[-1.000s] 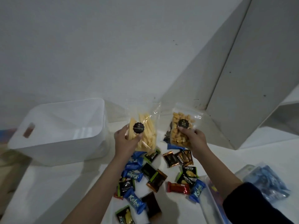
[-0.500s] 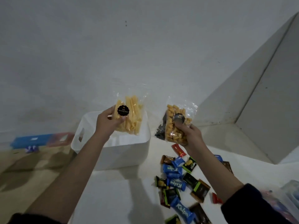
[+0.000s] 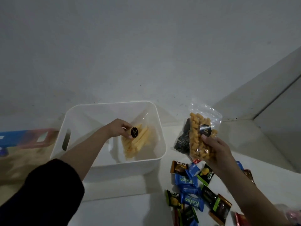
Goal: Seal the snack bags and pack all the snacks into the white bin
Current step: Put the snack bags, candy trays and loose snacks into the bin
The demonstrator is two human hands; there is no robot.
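Note:
The white bin [image 3: 156, 121] stands on the white surface at centre left. My left hand [image 3: 118, 128] reaches inside it and grips a clear bag of pale yellow sticks [image 3: 138, 141] near its black round label; the bag lies low in the bin. To the right of the bin, my right hand [image 3: 215, 150] holds up a clear bag of orange puffed snacks [image 3: 197, 136], with a dark bag of black pieces [image 3: 182, 142] behind it in the same grip. Several small wrapped snacks [image 3: 189, 188] in blue, black, green and brown lie scattered below my right hand.
A grey wall rises behind the bin, and a slanted white panel [image 3: 280, 111] closes the right side. A blue and red box [image 3: 24, 138] lies at far left beyond the surface's edge. Red wrappers [image 3: 241, 219] show at the bottom right.
My left hand has lowered the yellow stick bag from above the bin down into it. My right hand still holds its bags up. The camera has turned toward the bin.

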